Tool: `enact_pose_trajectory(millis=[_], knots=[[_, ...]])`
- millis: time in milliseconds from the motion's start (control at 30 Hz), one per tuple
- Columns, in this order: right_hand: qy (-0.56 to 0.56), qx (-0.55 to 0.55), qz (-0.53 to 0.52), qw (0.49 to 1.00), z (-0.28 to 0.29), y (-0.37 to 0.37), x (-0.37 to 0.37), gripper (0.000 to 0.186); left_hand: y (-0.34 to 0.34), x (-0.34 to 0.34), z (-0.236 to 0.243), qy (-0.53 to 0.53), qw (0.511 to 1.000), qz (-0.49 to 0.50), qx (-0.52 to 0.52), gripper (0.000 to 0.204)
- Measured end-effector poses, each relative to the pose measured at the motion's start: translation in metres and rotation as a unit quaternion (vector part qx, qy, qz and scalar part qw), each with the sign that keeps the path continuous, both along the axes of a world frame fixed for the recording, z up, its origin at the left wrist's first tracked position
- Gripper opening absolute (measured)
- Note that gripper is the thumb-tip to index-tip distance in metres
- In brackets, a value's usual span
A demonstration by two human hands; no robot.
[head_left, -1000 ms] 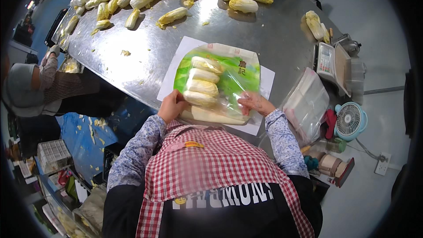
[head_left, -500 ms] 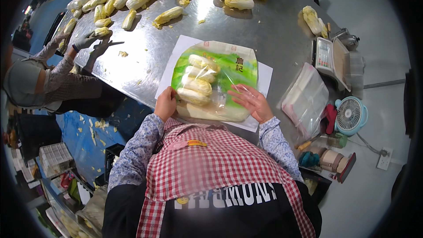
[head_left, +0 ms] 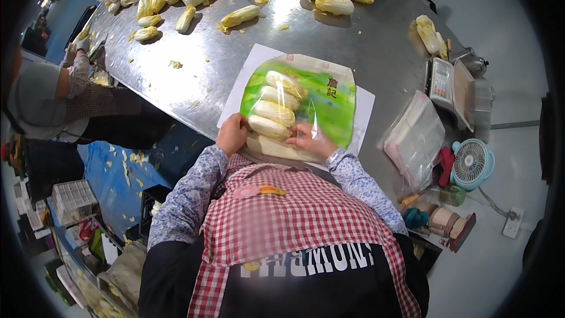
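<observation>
Four pale cabbages (head_left: 273,111) lie side by side, toward nine o'clock, inside the clear-and-green bag (head_left: 338,112), which rests on a white sheet (head_left: 365,112) before the person. At the bag's eight o'clock, the left hand (head_left: 232,135) appears to pinch its edge; at six, the right hand (head_left: 312,140) bends its fingers against the nearest cabbage (whether that grip pinches film, I cannot tell). A hard tug could crease or tear the thin film; a sideways push could skew the row. The sheet might also slide on the smooth metal surface (head_left: 176,91).
</observation>
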State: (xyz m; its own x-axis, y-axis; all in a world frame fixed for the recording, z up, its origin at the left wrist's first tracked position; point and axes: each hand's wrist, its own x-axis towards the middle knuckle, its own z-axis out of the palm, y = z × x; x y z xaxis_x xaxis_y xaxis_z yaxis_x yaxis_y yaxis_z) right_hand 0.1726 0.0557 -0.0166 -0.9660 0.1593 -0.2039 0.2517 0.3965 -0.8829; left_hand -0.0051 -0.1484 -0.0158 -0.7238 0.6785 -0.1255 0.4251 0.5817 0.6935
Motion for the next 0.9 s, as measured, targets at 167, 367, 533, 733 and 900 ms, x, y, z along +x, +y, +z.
enact_pose_trajectory(millis=[167,367,533,733,900], knots=[[0.061,0.068,-0.024,0.996,0.007,-0.014,-0.008,0.041,0.0,0.002,-0.002,0.02,0.999,-0.013,0.037,0.009],[0.057,0.101,-0.022,0.993,-0.006,-0.014,-0.002,0.032,0.001,-0.003,-0.005,0.013,0.996,-0.049,0.071,0.008],[0.021,0.06,-0.012,0.998,-0.001,0.003,-0.004,0.03,0.003,-0.002,-0.007,0.042,0.992,-0.088,0.082,0.01],[0.043,0.208,0.035,0.977,0.027,-0.009,-0.01,0.022,0.005,0.007,-0.008,0.143,0.982,-0.102,0.065,0.016],[0.139,0.129,-0.068,0.979,0.026,-0.006,0.007,0.018,0.003,0.006,-0.002,0.122,0.992,-0.036,0.004,0.011]])
